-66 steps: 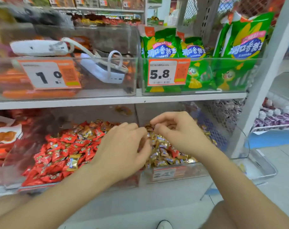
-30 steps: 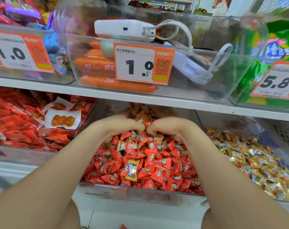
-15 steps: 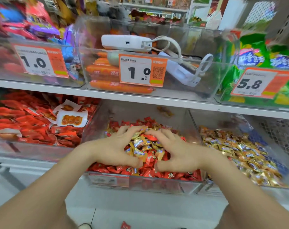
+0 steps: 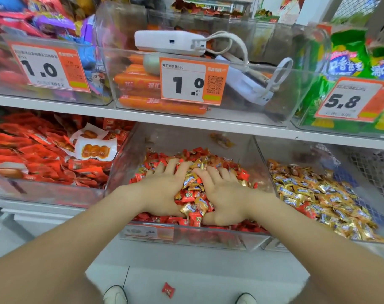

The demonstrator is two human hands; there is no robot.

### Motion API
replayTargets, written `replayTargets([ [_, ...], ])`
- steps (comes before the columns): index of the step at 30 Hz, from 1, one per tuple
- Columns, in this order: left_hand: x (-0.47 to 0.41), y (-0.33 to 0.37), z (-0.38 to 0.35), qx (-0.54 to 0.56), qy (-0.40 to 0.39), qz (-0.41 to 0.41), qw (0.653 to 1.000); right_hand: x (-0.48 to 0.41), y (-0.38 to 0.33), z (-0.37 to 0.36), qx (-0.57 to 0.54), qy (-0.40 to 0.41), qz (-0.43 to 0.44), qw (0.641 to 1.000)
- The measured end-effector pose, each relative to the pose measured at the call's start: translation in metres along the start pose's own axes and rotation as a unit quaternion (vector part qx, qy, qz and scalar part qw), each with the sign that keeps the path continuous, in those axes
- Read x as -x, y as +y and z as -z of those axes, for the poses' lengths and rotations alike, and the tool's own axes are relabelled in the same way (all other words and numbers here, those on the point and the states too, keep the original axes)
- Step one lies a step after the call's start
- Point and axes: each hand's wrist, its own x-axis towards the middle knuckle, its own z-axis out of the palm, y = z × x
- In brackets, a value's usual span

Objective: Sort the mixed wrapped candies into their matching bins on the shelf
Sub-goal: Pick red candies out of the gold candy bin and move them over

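Cupping the heap: the left hand point(image 4: 164, 189) and the right hand point(image 4: 227, 197) lie palm down in the middle bin point(image 4: 208, 239), side by side, with a mound of mixed candies point(image 4: 192, 199) banked up between them.
Left fingers point(image 4: 172, 167): spread and nearly straight, pressed flat on the wrappers, gripping nothing.
Right fingers point(image 4: 213, 175): also spread and laid flat, with the thumb low at the near side of the mound; nothing is pinched.
Middle bin contents: mostly red candies point(image 4: 243, 174), with gold candies point(image 4: 190, 179) mixed in, thickest between the two hands.
Right bin point(image 4: 307, 245): clear, just beside the middle one, full of gold wrappers point(image 4: 313, 194); a stray red piece point(image 4: 305, 208) lies among them.
Left bin point(image 4: 44, 194): clear, holding flat red packets point(image 4: 39, 159).
Shelf board point(image 4: 186, 121): white, running above all three bins.
Upper bin point(image 4: 263, 102): orange sausages point(image 4: 140, 81) stacked at its left, a white power bank point(image 4: 169, 42) resting across its rim, and a price tag point(image 4: 193, 81) reading 1.0 on its front.
Far right above: green bags point(image 4: 349, 60) behind a tag point(image 4: 353, 99) reading 5.8.
Floor: one red candy point(image 4: 168, 290) lies between two white shoes point(image 4: 115, 295).
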Motion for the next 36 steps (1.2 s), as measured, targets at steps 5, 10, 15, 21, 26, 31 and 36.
replayTargets([
  [5, 0.0, -0.016, 0.005, 0.012, 0.029, 0.031, 0.999, -0.01, 0.005, 0.003, 0.01, 0.051, -0.015, 0.999],
  [10, 0.008, -0.025, 0.01, 0.011, 0.019, 0.038, 0.999, 0.006, 0.014, 0.018, -0.035, 0.048, -0.033, 0.998],
  [15, 0.029, -0.013, 0.028, 0.02, 0.119, -0.018, 0.993, 0.033, 0.014, 0.039, -0.071, 0.09, -0.033, 0.993],
  [21, 0.031, 0.001, 0.021, 0.068, 0.11, -0.142, 0.981, 0.038, -0.006, 0.039, -0.179, 0.16, 0.061, 0.969],
  [26, 0.021, 0.014, 0.011, -0.09, 0.072, -0.143, 0.983, 0.024, -0.017, 0.027, -0.062, 0.118, 0.046, 0.99],
  [31, 0.03, 0.009, 0.012, 0.05, 0.124, -0.14, 0.981, 0.032, -0.012, 0.035, -0.186, 0.175, 0.023, 0.967],
  [36, 0.039, 0.004, 0.026, 0.115, 0.22, -0.055, 0.967, 0.037, -0.002, 0.048, -0.317, 0.243, -0.063, 0.914],
])
